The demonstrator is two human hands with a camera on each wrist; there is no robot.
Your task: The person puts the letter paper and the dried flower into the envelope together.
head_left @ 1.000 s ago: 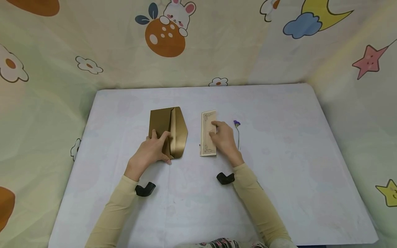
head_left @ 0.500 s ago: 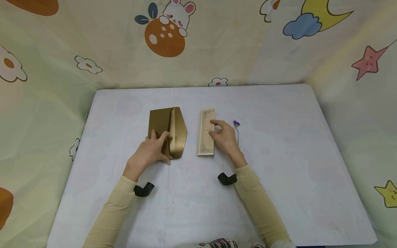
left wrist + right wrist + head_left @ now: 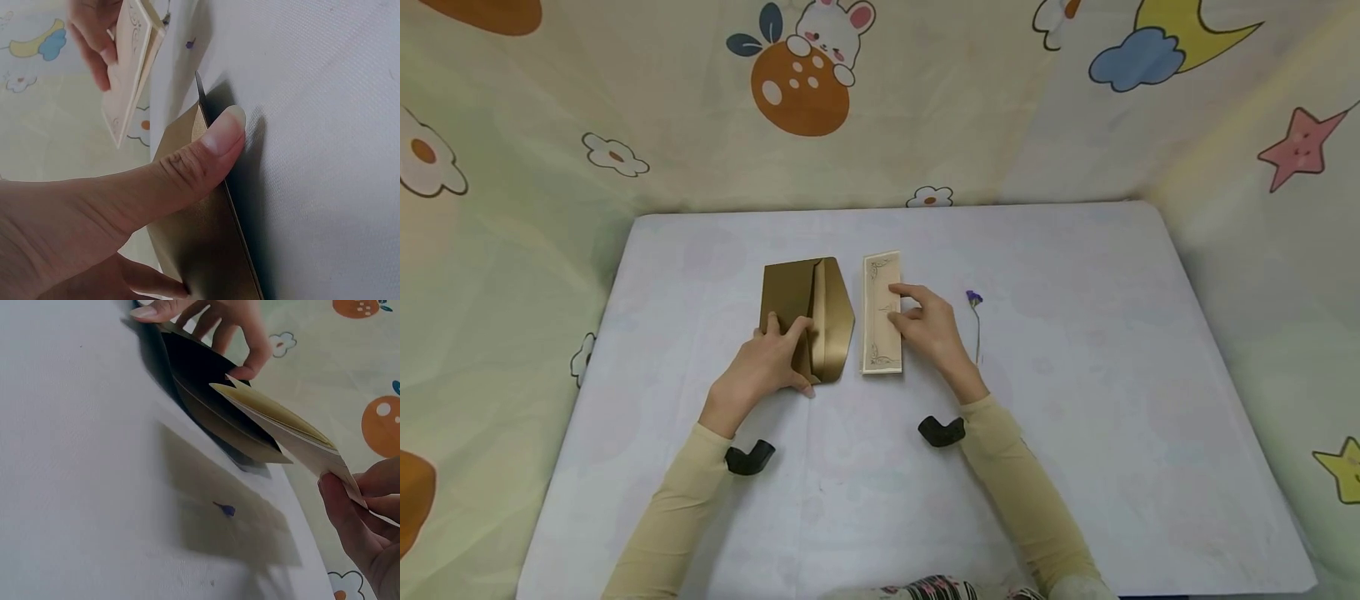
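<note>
A gold envelope [image 3: 786,287] lies on the white table with its pointed flap unfolded to the right. My left hand [image 3: 760,367] grips it, thumb at the near edge and fingers over the front. In the right wrist view the envelope's mouth [image 3: 200,369] gapes, showing its dark inside. My right hand [image 3: 934,333] pinches a folded cream card [image 3: 880,346] with ornamental corner scrolls by its right edge. The card is held above the table, beside the flap; its folded leaves [image 3: 281,419] overlap the mouth in the right wrist view.
A small dried purple flower [image 3: 973,298] on a thin stem lies to the right of my right hand. The white table [image 3: 1075,375] is enclosed by a cartoon-printed cloth backdrop [image 3: 940,100]. Black wrist mounts [image 3: 750,458] sit at both sleeves.
My right hand has lifted the card and carried it left, from near the flower to beside the envelope's flap. My left hand and the envelope have stayed in place.
</note>
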